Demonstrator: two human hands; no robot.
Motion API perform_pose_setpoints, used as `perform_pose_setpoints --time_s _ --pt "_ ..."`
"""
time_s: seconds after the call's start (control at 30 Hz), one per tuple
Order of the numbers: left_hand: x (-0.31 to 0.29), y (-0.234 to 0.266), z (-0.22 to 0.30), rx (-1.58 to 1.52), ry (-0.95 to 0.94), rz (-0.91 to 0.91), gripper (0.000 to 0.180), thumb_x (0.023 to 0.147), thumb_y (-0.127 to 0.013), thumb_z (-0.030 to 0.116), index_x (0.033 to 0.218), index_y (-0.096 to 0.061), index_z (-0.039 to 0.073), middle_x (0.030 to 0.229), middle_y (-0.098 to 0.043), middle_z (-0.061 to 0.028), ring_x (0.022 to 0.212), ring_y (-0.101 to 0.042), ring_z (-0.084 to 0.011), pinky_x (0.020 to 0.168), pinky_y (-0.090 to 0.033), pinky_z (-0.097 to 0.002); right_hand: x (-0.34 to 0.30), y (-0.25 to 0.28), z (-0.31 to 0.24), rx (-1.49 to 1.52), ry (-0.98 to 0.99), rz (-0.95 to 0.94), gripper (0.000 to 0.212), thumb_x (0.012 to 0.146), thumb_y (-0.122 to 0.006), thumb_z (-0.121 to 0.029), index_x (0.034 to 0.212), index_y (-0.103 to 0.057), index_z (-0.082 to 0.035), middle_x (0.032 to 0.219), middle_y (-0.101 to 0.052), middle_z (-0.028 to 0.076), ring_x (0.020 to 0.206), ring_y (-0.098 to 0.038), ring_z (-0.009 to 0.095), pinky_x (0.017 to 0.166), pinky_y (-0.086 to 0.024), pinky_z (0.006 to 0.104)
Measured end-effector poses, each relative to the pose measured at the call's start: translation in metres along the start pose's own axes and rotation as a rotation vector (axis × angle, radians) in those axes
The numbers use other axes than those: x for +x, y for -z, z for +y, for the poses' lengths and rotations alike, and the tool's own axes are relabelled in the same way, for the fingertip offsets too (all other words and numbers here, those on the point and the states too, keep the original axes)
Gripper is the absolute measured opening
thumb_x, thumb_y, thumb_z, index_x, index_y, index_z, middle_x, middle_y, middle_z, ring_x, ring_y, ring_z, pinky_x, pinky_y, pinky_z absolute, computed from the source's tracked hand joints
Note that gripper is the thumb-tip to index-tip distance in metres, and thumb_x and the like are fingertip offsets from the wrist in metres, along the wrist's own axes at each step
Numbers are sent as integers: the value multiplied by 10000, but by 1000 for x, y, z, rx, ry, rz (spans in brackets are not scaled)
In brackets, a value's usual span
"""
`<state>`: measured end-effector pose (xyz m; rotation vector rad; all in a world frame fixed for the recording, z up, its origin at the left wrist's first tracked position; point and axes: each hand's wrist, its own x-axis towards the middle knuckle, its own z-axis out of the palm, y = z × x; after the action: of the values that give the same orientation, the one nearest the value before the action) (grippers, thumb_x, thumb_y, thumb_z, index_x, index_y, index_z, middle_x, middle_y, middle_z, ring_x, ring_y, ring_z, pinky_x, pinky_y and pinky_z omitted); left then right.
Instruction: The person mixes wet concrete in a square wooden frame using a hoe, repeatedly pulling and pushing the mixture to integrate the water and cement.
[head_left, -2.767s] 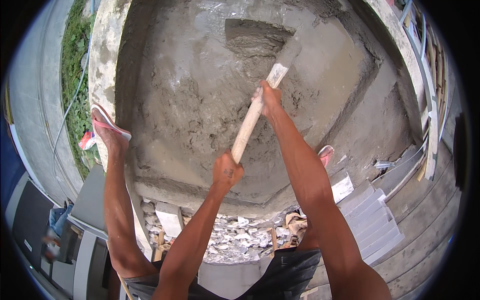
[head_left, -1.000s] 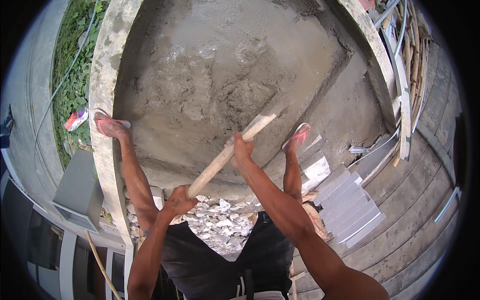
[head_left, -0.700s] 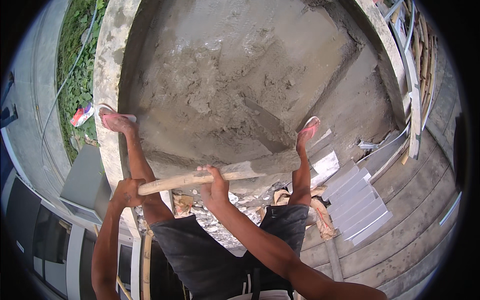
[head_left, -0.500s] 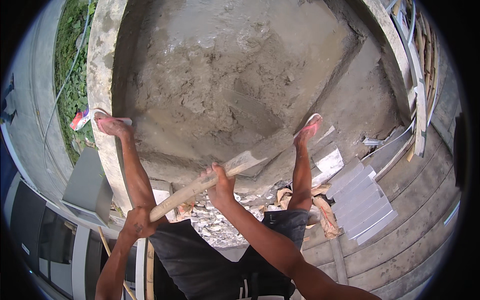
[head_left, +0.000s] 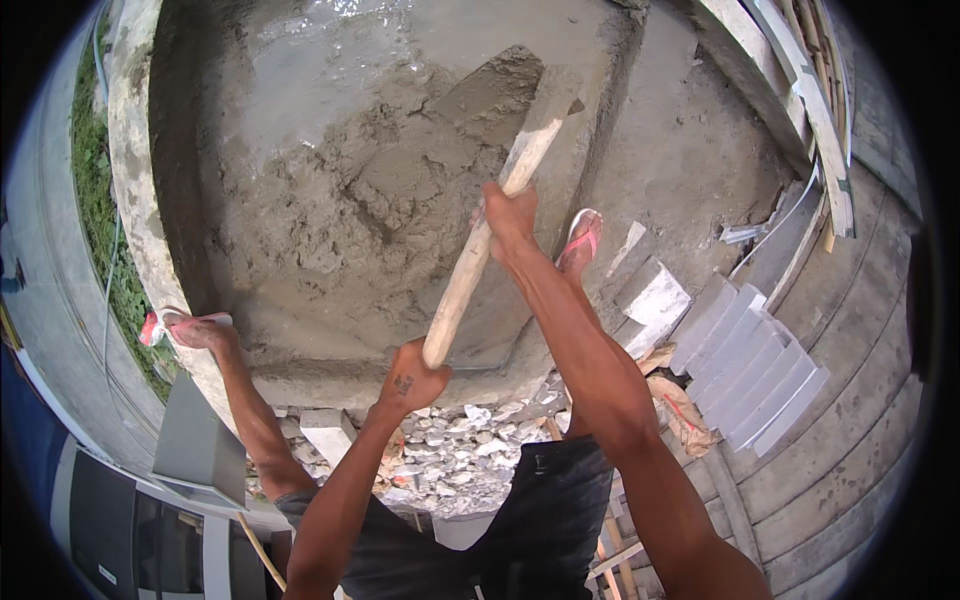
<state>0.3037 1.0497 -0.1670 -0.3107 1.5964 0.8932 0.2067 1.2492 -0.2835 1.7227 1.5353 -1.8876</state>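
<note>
The pale-handled hoe [head_left: 465,275], blade muddy, slants over wet grey mortar [head_left: 330,190].

Left grip [head_left: 415,376]: fingers mostly hidden around wooden handle [head_left: 465,285]. Right grip [head_left: 510,216]: most fingers behind it. Handle also covers part of hoe blade [head_left: 487,88]. Top edge crops wet mortar [head_left: 400,180], bamboo poles [head_left: 812,40]; bottom crops dark shorts [head_left: 545,510]. Red packet [head_left: 149,329] partly behind left foot [head_left: 197,333].

handle [head_left: 461,288] over mix [head_left: 380,200] | rubble [head_left: 470,445] nearside of mix | panels [head_left: 745,360] right of rubble

White rubble [head_left: 465,447], stacked grey strips [head_left: 745,365], green plants [head_left: 92,180]
</note>
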Motion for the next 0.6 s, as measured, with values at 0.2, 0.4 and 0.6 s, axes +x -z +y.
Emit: perform_pose_setpoints --time_s 0.2,0.4,0.6 --pt "131 -47 129 -142 -117 -4 407 722 -656 208 961 -642 -120 928 -676 -325 909 -700 -403 788 -528 -430 166 54 -110 -184 335 89 460 809 -620 6 1193 -382 90 793 -546 180 496 -554 232 413 -487 394" --pt "95 -62 105 -200 123 -19 466 746 -660 233 1039 -633 -129 1007 -667 -354 1033 -672 -430 871 -521 -441 167 57 -35 -304 -106 26 240 829 -595 16 988 -504 172 711 -561 172 506 -575 243 412 -490 404" --pt "-10 -4 -2 11 209 -46 436 760 -646 206 1048 -619 -120 964 -670 -346 968 -675 -455 859 -523 -474 37 44 103 -61 -419 -6 150 877 -579 -9 967 -510 88 733 -544 131 552 -559 230 481 -502 402"
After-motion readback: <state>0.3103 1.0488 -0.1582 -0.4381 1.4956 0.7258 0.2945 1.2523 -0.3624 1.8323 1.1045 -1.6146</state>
